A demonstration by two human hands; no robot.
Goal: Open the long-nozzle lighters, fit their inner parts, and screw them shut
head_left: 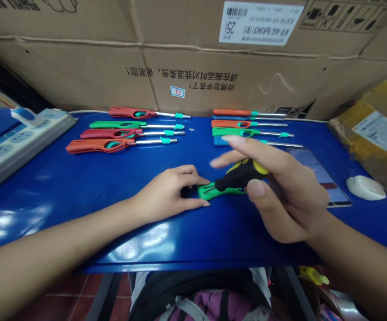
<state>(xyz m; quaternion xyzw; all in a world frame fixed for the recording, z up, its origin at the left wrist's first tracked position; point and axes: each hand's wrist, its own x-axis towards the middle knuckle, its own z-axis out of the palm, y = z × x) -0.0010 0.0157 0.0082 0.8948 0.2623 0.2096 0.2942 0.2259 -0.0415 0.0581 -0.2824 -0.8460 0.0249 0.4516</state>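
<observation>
My left hand is closed, fingertips and thumb pinching the left end of a green lighter that lies flat on the blue table. Over the same lighter, my right hand grips a black and yellow screwdriver, with the thumb against its handle and the other fingers partly lifted. The screwdriver's handle slants down to the left, and its shaft and tip are hidden from view. Most of the lighter's right part is covered by the handle and my right hand.
Several long-nosed lighters lie in a left group and a right group. A power strip sits at left; a phone, white mouse and taped parcel at right. A large cardboard box stands behind.
</observation>
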